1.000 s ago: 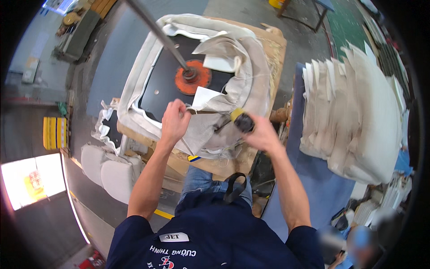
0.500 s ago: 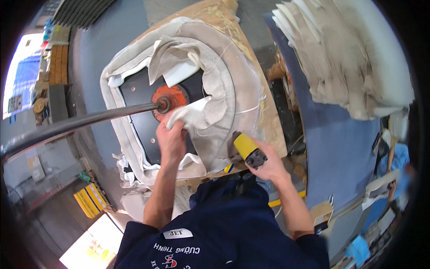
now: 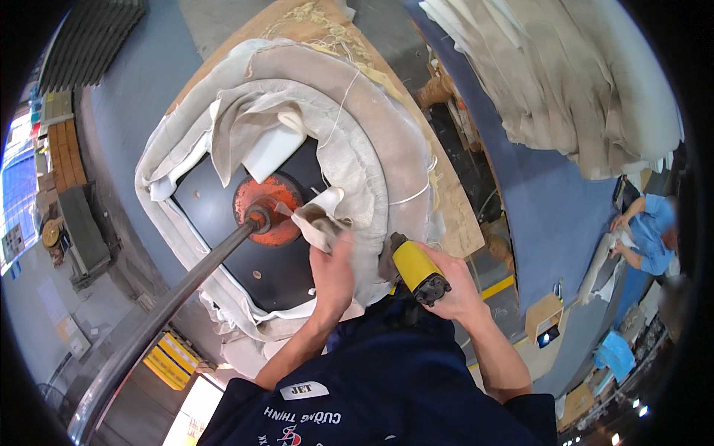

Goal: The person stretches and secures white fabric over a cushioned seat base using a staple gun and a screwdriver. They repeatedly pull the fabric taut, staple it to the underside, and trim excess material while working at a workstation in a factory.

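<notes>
My left hand point(image 3: 333, 276) is closed on a loose flap of beige fabric point(image 3: 318, 232) at the inner edge of an upholstered piece. This rounded beige cover point(image 3: 368, 145) wraps a black base panel point(image 3: 207, 212), with another flap and a white strip point(image 3: 274, 151) folded over its far side. In the panel's middle sits an orange-red round flange point(image 3: 279, 232) with a dark metal bar point(image 3: 182, 293) running from it to the lower left. My right hand point(image 3: 455, 288) grips a yellow and black staple gun point(image 3: 418, 266), its nose by the cover's near right edge.
The piece rests on a wooden board point(image 3: 461, 227). To the right, a pile of beige covers point(image 3: 550, 82) lies on a blue-grey table point(image 3: 547, 230). Beyond it a person in blue point(image 3: 654, 230) handles light material. A yellow striped box point(image 3: 171, 360) stands at lower left.
The bar now slants to the lower left instead of left. My left hand has moved right with the fabric flap, away from the flange. The staple gun stays in my right hand.
</notes>
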`<state>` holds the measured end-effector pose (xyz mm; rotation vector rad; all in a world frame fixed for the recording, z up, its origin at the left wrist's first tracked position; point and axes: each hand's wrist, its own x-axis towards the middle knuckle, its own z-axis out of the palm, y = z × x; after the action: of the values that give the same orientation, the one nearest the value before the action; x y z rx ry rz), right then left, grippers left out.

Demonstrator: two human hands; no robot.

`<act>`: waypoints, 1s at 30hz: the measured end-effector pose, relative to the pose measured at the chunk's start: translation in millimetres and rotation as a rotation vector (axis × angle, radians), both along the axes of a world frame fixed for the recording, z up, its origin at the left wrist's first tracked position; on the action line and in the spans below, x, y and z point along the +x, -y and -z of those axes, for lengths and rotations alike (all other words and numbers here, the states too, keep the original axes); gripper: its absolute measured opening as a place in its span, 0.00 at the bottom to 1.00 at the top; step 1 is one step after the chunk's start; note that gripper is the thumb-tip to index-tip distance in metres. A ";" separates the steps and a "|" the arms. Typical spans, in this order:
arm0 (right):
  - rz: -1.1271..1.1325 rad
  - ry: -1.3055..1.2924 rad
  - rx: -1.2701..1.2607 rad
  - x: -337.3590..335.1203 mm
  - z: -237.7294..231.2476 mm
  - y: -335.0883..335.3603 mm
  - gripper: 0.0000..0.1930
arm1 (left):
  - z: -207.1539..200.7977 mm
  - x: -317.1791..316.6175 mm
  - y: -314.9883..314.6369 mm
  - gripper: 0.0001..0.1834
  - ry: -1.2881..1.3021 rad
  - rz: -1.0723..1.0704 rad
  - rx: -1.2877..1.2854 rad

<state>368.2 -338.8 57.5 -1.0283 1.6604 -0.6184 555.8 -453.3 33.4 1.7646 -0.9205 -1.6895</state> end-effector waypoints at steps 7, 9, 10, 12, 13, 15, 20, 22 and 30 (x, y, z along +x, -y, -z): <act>0.030 -0.001 0.072 8.8 -7.1 2.0 0.44 | 15.1 27.1 19.3 0.18 -0.381 -0.357 0.088; 0.055 0.002 0.092 9.1 -10.3 12.4 0.45 | 20.2 36.2 27.9 0.18 -0.400 -0.345 0.154; 0.053 0.019 0.090 9.8 -11.2 19.1 0.45 | 21.2 42.9 26.2 0.19 -0.401 -0.361 0.188; 0.005 -0.004 0.088 11.2 -16.0 28.4 0.45 | 27.4 48.7 24.1 0.19 -0.467 -0.353 0.232; -0.038 -0.043 0.079 13.1 -17.7 33.9 0.45 | 30.6 51.6 26.0 0.20 -0.502 -0.343 0.249; -0.088 -0.103 0.095 19.9 -22.7 44.9 0.46 | 30.6 54.8 25.7 0.20 -0.517 -0.362 0.240; -0.160 -0.214 0.429 42.8 -36.9 83.8 0.47 | 32.4 55.1 35.3 0.19 -0.543 -0.334 0.298; -0.163 -0.229 0.436 45.5 -35.2 84.1 0.49 | 40.8 56.1 40.8 0.19 -0.571 -0.363 0.286; -0.056 -0.113 0.256 41.3 -33.4 45.2 0.52 | 35.9 51.5 55.0 0.23 -0.537 -0.318 0.263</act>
<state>409.4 -384.1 90.9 -0.9330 1.7509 -0.3054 607.3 -508.3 -2.5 1.3925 -0.1796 -1.9785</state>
